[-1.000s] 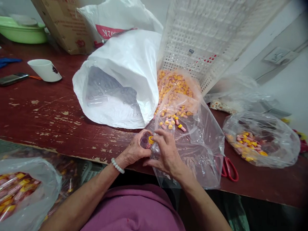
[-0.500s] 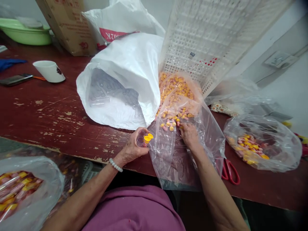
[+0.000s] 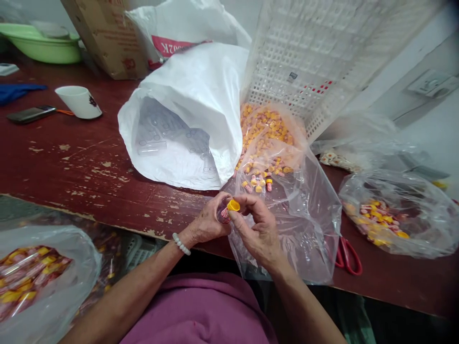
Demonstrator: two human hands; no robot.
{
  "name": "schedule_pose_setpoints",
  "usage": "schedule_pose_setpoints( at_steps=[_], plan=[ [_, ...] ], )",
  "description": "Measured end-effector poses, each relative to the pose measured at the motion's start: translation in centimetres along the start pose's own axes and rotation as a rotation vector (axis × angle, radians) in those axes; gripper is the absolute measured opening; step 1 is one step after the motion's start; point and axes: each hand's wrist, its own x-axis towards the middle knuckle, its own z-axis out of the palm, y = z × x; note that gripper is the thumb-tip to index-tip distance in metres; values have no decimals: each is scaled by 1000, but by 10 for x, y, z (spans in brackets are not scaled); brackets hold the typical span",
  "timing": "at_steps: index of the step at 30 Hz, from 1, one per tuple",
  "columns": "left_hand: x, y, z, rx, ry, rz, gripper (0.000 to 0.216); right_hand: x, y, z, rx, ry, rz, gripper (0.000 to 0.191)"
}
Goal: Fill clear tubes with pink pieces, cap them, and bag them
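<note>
My left hand [image 3: 208,223] is closed round a small clear tube [image 3: 224,215] with pink candy inside, held over the table's front edge. My right hand [image 3: 256,224] pinches a yellow-capped candy piece [image 3: 233,205] at the tube's mouth, touching the left hand. Just behind lies an open clear bag [image 3: 287,191] spilling many small yellow-capped pink pieces [image 3: 263,143]. A white bag [image 3: 186,119] of empty clear tubes lies open to its left.
A tilted white plastic crate [image 3: 322,52] stands behind. Another clear bag of candy [image 3: 390,215] and red scissors [image 3: 346,255] lie right. A cup [image 3: 79,101], phone [image 3: 30,113], green basin [image 3: 43,45] and cardboard box [image 3: 103,33] sit far left. A bag of filled tubes [image 3: 39,282] hangs lower left.
My right hand reached into the clear bag, took a yellow-capped piece, and came back to the tube in my left hand.
</note>
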Motion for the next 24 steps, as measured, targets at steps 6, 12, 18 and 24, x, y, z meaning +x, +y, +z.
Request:
schedule_pose_setpoints(
  at_steps=[6,12,18,24],
  plan=[
    [-1,-3,-2,-7,32,-14,42,-1,9,-7,-326,-53,-258,41],
    [0,-11,2,-36,50,-75,36,-10,10,8,-480,-164,-329,59],
    [1,-8,-9,-201,101,-199,43,32,56,-34,-396,97,-83,26],
    [-2,-13,-12,-106,74,-72,46,76,145,-70,-777,33,299,31]
  ],
)
